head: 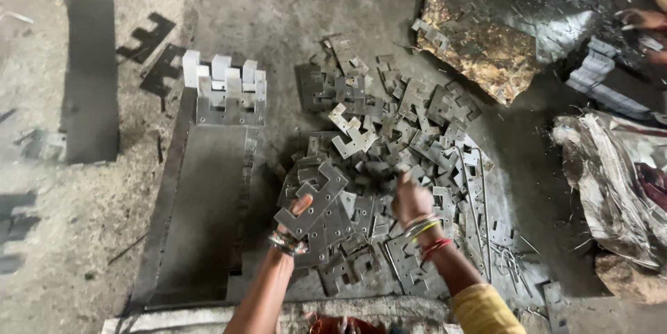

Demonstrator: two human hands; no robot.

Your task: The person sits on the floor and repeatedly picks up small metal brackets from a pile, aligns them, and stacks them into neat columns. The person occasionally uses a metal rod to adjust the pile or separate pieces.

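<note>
**Punched steel plates, loose heap on floor**

My left hand (297,217) has its grip pinched on a stack of notched plates (316,202), lifted just above the heap (396,160). My right hand (411,200) is down in the pile, its grip curled on plates there. Left of the heap: a neat upright row of plates (226,91) at the head of a flat steel sheet (198,216). Crumpled foil (479,45) lies beyond.

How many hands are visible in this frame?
3: left hand holding a metal plate, right hand on the plate pile, and another person's hand at top right, partly cut off.
</note>
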